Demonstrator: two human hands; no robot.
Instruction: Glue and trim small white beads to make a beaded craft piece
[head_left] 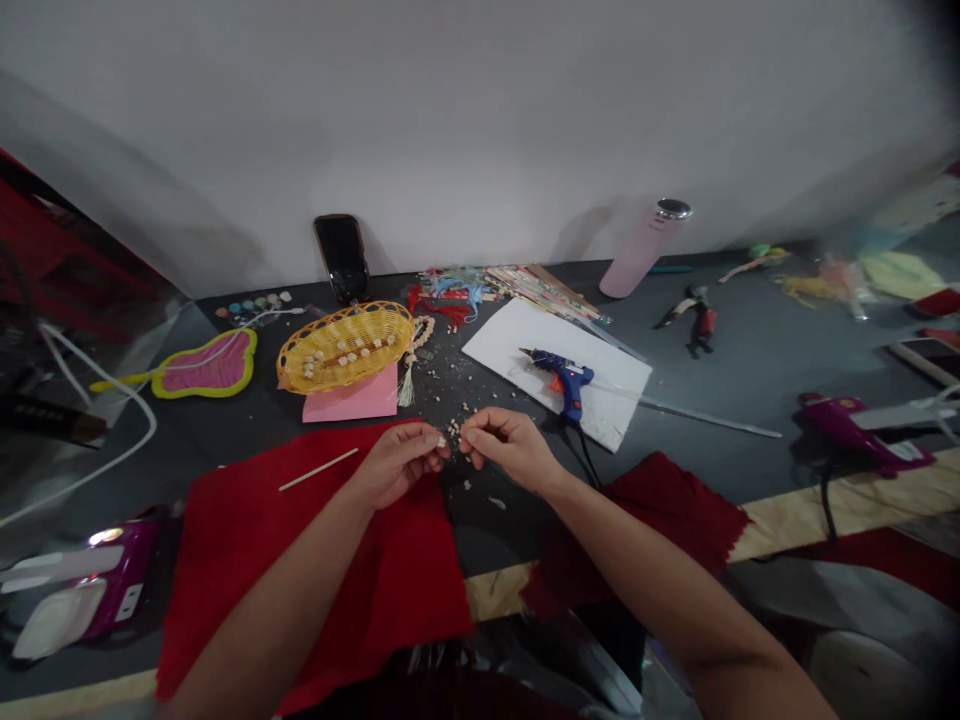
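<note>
Over the top right corner of a red cloth (322,560), my left hand (403,462) pinches a small pale piece (442,441) between thumb and fingers. My right hand (510,448) is close beside it, thumb and fingertips pressed together; whatever they hold is too small to make out. Between the two hands lies a loose pile of tiny cream-coloured pieces (454,428) on the dark table. A thin pale stick (318,469) rests on the red cloth, left of my left hand.
A yellow woven basket (345,345) holding several pale pieces overlaps a pink sheet (352,402). A blue glue gun (564,378) lies on a white board (517,335), its cord trailing forward. Behind stand a phone (342,258) and a pink tumbler (643,250). Pliers (701,318) lie right.
</note>
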